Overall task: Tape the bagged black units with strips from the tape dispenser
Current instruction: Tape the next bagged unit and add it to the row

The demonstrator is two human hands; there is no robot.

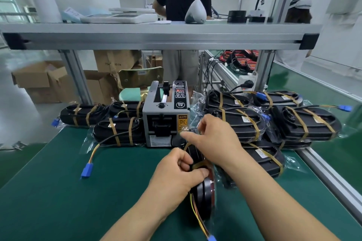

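A bagged black unit (203, 195) stands on edge on the green mat in front of me, its yellow and orange wires trailing toward a blue plug at the bottom edge. My left hand (174, 174) grips its upper part, thumb pressing a brown tape strip (197, 165) that wraps it. My right hand (213, 139) pinches the far end of the unit's bag and tape, just in front of the grey tape dispenser (166, 115). The dispenser's outlet shows no loose strip that I can make out.
Taped bagged units lie stacked left (117, 129) and right (301, 121) of the dispenser. A loose blue connector (87, 170) lies on the mat (58, 191). An aluminium shelf (156, 39) crosses overhead. A person stands behind it; cardboard boxes sit on the floor.
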